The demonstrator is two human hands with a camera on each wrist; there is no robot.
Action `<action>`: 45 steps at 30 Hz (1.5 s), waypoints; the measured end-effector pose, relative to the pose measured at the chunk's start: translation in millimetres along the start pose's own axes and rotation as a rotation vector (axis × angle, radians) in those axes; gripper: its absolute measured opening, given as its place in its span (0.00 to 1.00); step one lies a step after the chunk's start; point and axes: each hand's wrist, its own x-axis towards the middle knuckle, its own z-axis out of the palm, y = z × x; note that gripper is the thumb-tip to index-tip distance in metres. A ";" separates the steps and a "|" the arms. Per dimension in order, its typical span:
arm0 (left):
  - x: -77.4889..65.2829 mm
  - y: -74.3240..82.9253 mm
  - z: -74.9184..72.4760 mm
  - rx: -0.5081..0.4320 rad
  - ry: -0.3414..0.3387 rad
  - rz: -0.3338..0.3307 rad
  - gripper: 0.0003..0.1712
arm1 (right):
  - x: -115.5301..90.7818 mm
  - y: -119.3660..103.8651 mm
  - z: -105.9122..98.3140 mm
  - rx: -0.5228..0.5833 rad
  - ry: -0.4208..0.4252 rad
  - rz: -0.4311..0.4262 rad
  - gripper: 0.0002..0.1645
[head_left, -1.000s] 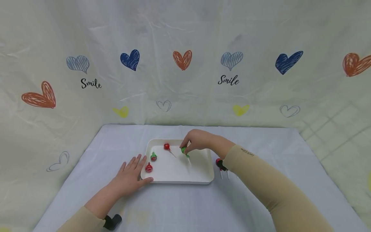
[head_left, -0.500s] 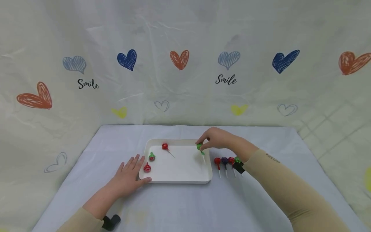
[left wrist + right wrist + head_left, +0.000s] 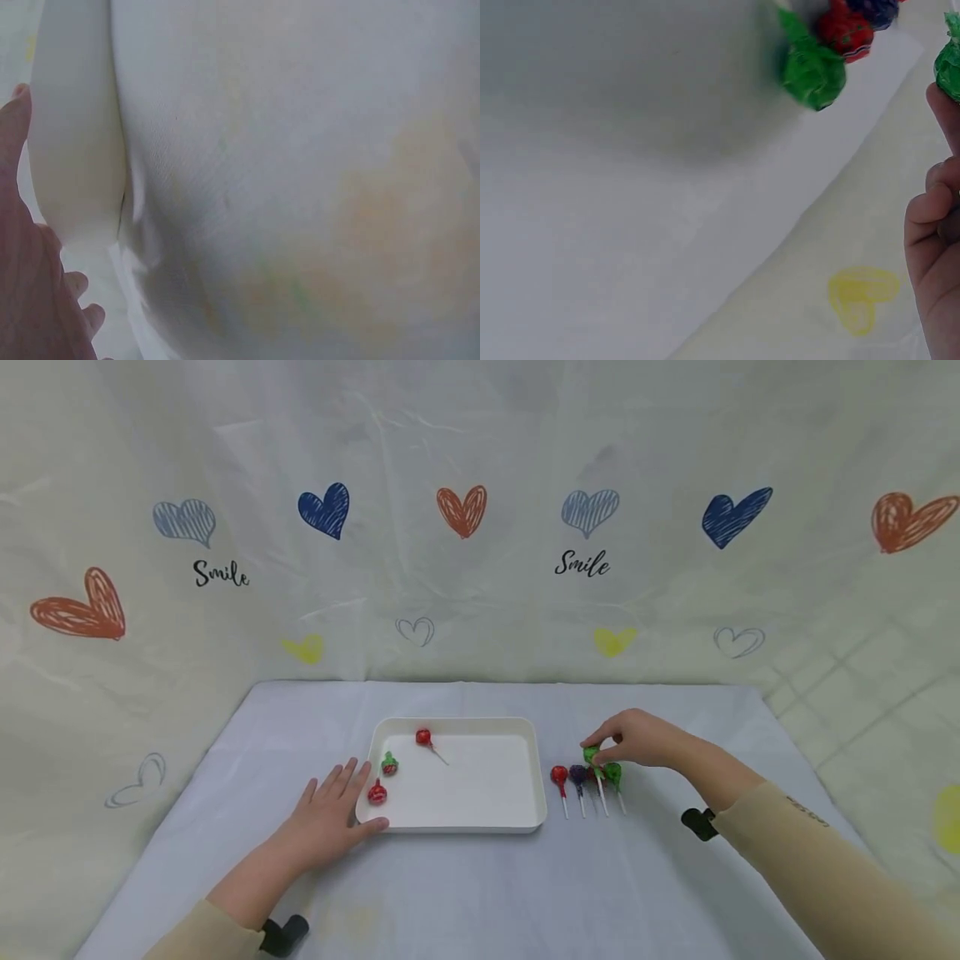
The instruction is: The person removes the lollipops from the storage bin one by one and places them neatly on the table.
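Observation:
My right hand (image 3: 643,739) pinches a green-wrapped lollipop (image 3: 591,754) by its candy head, stick pointing down, above a row of lollipops right of the white tray (image 3: 465,817). That row holds a red lollipop (image 3: 559,776), a dark purple one (image 3: 578,775), another red one mostly hidden behind the held lollipop, and a green one (image 3: 613,773). In the right wrist view the held lollipop (image 3: 949,69) shows at the fingertip. With fingers spread, my left hand (image 3: 328,818) rests at the tray's left front corner. Inside the tray lie a red lollipop (image 3: 423,737), a green-and-red one (image 3: 389,765) and a red-and-white one (image 3: 377,792).
A white cloth covers the table (image 3: 465,893). Behind it hangs a pale backdrop (image 3: 517,435) printed with hearts and "Smile". A black wrist camera (image 3: 285,935) is strapped at the left sleeve, another black camera (image 3: 699,824) at the right.
My right hand has carried the green lollipop rightward out of the tray to the row of lollipops beside it. The left hand stays at the tray's corner.

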 end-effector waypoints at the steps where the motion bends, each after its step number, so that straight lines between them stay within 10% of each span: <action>1: -0.1 -0.3 -0.1 0.000 -0.001 0.000 0.62 | -5.4 5.2 -0.5 -0.003 0.005 0.006 0.18; 11: 0.5 -1.4 0.4 0.001 0.007 0.008 0.62 | -37.7 42.5 -3.3 0.007 0.045 0.060 0.21; 45: 0.7 -0.5 -0.6 -0.013 -0.009 -0.011 0.63 | -22.4 62.6 21.6 0.031 0.013 0.112 0.16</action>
